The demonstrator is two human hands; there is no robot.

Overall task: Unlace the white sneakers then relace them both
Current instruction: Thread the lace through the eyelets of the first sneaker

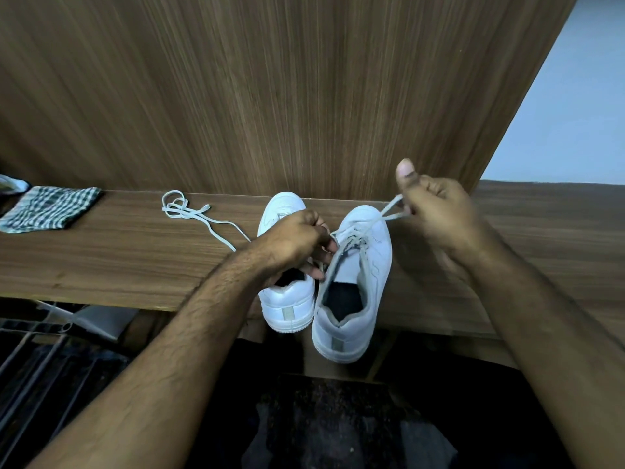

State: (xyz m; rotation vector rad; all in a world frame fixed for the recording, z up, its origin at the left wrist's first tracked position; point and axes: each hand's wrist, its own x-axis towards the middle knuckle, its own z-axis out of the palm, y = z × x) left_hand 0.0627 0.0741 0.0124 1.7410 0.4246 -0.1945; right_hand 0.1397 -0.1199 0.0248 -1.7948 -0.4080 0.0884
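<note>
Two white sneakers stand side by side on a wooden shelf [118,258], heels toward me. The left sneaker [285,299] has no lace in view and is partly hidden under my left hand [294,242]. That hand's curled fingers hold the inner eyelet edge of the right sneaker [355,275]. My right hand [436,211] is raised beyond the right sneaker's toe, thumb up, and pinches its lace [392,208], which runs taut from the front eyelets. A loose white lace [189,214] lies coiled on the shelf to the left.
A folded green checked cloth [50,208] lies at the shelf's far left. A wood panel [270,96] rises right behind the sneakers. Metal rods [50,333] sit below the shelf at left. Both heels overhang the shelf's front edge.
</note>
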